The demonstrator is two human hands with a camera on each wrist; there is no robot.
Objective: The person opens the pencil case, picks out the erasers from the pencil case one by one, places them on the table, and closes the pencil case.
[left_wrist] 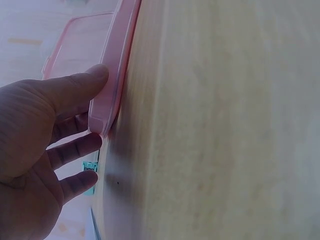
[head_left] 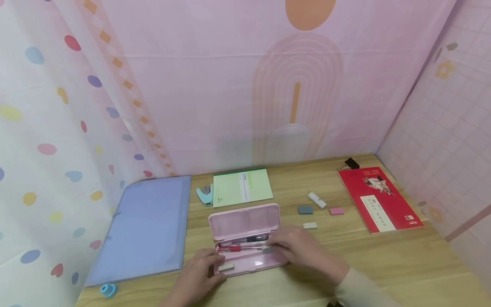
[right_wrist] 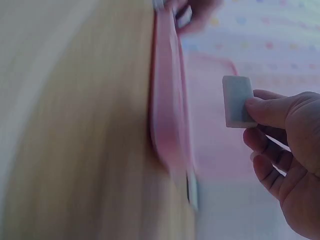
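A pink pencil case (head_left: 251, 265) lies with its lid (head_left: 244, 222) tipped back. Pens fill its rear part, among them a black pen (head_left: 258, 238) and a red pen (head_left: 230, 248), and a whitish eraser (head_left: 226, 267) sits at its front left. My left hand (head_left: 197, 273) grips the case's left end, thumb (left_wrist: 80, 87) on the front wall and fingers around the corner. Over the right part of the case, my right hand (head_left: 297, 247) pinches a greyish-white eraser (right_wrist: 237, 101) between thumb and fingers.
Right of the case lie several erasers, including a blue one (head_left: 305, 209), a pink one (head_left: 336, 211) and a white one (head_left: 316, 200). A red book (head_left: 377, 198) is far right. Behind stand a green notepad (head_left: 230, 189) and a light-blue hole punch (head_left: 205, 196); a blue folder (head_left: 145, 230) lies left.
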